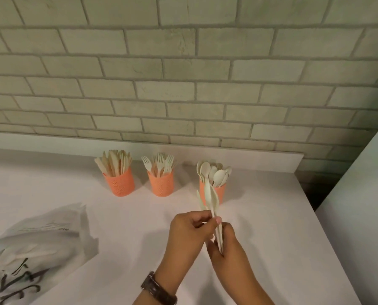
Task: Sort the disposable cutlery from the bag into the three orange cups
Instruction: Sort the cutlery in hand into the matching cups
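Three orange cups stand in a row near the wall: the left cup (120, 184) holds knives, the middle cup (161, 183) holds forks, the right cup (221, 191) holds spoons. A small bundle of cream spoons (211, 198) is held upright just in front of the right cup. My left hand (189, 233) pinches the bundle near its middle, and my right hand (228, 245) grips the handle ends lower down. The white plastic bag (40, 245) with dark lettering lies flat at the lower left, away from both hands.
The white counter (282, 227) ends at a brick wall behind the cups and drops off along the right edge. A white panel (359, 205) stands at the far right. A dark watch (158, 289) sits on my left wrist.
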